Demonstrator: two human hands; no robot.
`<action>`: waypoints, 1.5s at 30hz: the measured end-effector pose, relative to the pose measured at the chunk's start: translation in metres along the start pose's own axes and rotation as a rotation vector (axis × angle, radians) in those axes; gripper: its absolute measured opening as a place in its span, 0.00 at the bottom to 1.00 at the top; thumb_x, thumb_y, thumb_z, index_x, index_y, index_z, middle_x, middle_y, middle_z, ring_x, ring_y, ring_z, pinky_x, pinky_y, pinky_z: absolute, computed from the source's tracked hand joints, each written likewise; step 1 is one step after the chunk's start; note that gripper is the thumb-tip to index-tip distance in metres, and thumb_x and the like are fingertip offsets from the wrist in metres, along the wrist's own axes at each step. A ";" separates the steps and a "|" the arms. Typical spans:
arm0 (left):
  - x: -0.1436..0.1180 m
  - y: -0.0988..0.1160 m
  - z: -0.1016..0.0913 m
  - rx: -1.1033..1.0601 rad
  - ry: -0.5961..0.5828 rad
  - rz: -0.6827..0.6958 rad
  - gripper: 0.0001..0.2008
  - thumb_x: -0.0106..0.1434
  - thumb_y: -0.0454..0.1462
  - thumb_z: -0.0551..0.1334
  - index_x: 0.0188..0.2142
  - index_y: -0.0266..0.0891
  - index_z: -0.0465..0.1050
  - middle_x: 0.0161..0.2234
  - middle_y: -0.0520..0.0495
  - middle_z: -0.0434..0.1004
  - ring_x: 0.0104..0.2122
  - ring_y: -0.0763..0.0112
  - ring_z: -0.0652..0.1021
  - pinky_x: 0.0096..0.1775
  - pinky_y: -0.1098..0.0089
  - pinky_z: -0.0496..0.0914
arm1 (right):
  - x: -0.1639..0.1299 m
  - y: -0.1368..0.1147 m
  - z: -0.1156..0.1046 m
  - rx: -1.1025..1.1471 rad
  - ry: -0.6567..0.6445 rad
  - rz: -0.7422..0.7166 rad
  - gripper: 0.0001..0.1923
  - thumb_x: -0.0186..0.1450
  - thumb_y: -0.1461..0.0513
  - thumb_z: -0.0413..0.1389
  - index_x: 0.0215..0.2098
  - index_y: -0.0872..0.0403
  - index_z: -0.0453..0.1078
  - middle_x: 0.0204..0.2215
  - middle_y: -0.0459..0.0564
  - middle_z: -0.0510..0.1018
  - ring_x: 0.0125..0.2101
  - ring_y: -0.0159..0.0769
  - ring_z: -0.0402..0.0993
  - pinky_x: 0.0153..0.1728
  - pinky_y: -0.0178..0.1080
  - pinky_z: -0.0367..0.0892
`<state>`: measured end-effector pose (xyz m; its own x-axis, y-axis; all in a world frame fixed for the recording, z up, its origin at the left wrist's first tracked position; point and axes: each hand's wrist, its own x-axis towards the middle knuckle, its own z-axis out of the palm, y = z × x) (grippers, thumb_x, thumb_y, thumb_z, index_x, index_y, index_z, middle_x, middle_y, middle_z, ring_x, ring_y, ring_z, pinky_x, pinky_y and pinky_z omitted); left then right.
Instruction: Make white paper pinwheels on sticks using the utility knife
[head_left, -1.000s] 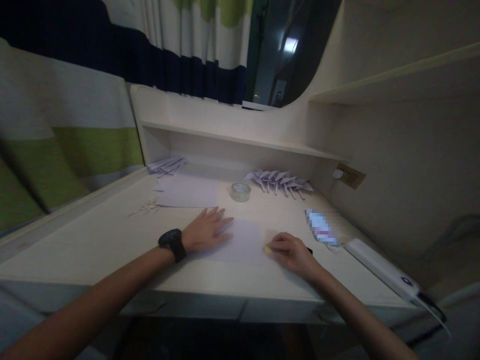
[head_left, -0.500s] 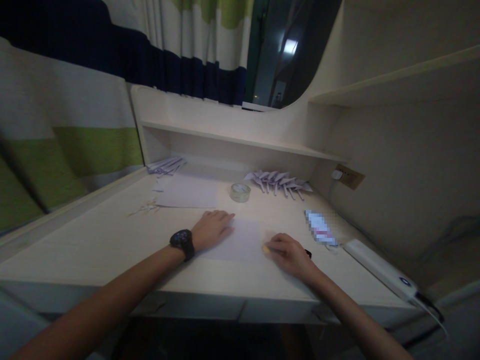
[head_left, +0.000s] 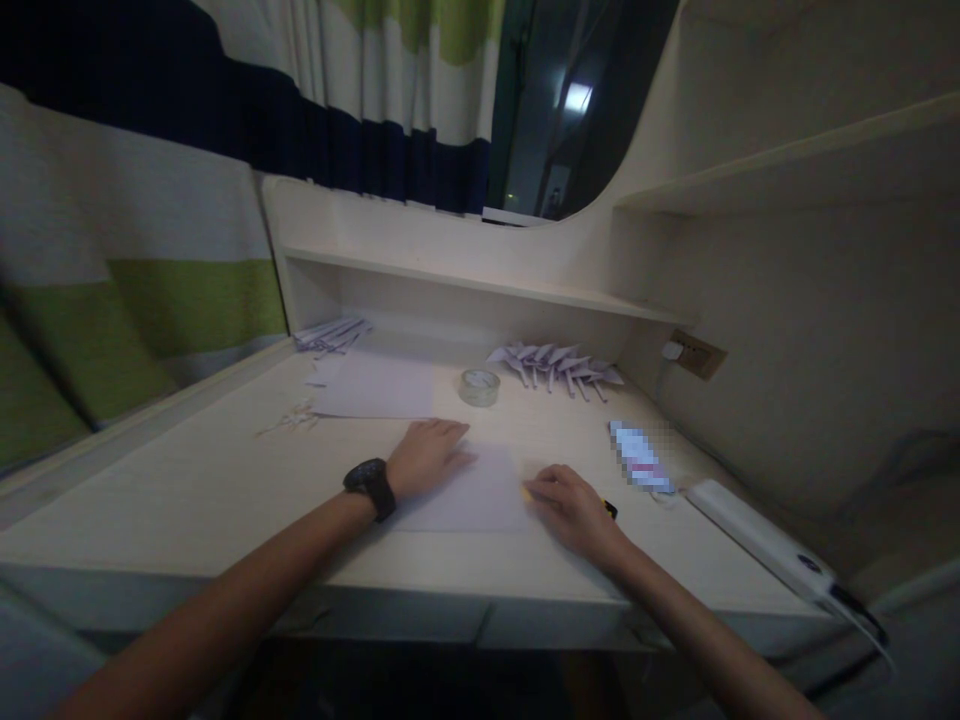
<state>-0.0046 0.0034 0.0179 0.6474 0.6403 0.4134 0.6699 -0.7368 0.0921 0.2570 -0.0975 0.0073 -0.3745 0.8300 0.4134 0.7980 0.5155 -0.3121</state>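
Note:
A white sheet of paper (head_left: pixel 465 505) lies flat near the front of the desk. My left hand (head_left: pixel 429 455), with a black watch (head_left: pixel 369 484) on its wrist, rests on the paper's left part, fingers stretched out. At the paper's right edge, my right hand (head_left: pixel 570 505) is closed around a slim yellow and black tool that looks like a utility knife (head_left: pixel 610 510). Its yellow front end shows at the fingertips and its black rear end sticks out behind the hand; the blade cannot be made out.
Behind the paper stands a roll of clear tape (head_left: pixel 479 387). Folded paper pinwheels (head_left: pixel 559 362) lie at the back right, more white sheets (head_left: pixel 379 385) and rolled paper sticks (head_left: pixel 330 335) at the back left. Small scraps (head_left: pixel 291 416) lie nearby. A phone (head_left: pixel 641 458) and white power strip (head_left: pixel 765 535) are right.
The paper has shifted slightly toward me and to the left. My right hand has moved a little left and turned, showing more of the tool's rear end. My left hand stays on the sheet.

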 end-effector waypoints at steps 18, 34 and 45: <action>0.015 0.006 0.011 -0.211 0.013 -0.035 0.20 0.69 0.42 0.47 0.54 0.35 0.66 0.48 0.40 0.73 0.49 0.62 0.71 0.51 0.62 0.63 | 0.002 -0.003 -0.005 -0.023 0.057 -0.013 0.13 0.65 0.62 0.52 0.45 0.50 0.73 0.38 0.53 0.72 0.40 0.40 0.68 0.40 0.42 0.66; 0.041 -0.005 -0.037 -0.178 -0.132 -0.120 0.12 0.62 0.44 0.57 0.35 0.41 0.74 0.33 0.46 0.79 0.32 0.65 0.76 0.33 0.70 0.63 | -0.005 -0.005 -0.005 -0.001 0.015 -0.081 0.12 0.64 0.64 0.53 0.44 0.50 0.74 0.37 0.52 0.72 0.38 0.38 0.68 0.38 0.39 0.65; 0.040 -0.024 -0.046 -0.379 -0.297 -0.022 0.20 0.54 0.32 0.60 0.48 0.42 0.70 0.40 0.47 0.77 0.37 0.68 0.77 0.38 0.71 0.67 | -0.004 -0.005 -0.012 -0.016 -0.042 -0.057 0.11 0.64 0.63 0.54 0.42 0.50 0.75 0.35 0.53 0.74 0.38 0.38 0.69 0.39 0.40 0.65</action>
<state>-0.0115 0.0365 0.0740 0.7475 0.6503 0.1356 0.5407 -0.7142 0.4446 0.2601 -0.1053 0.0172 -0.4390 0.8074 0.3941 0.7818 0.5595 -0.2754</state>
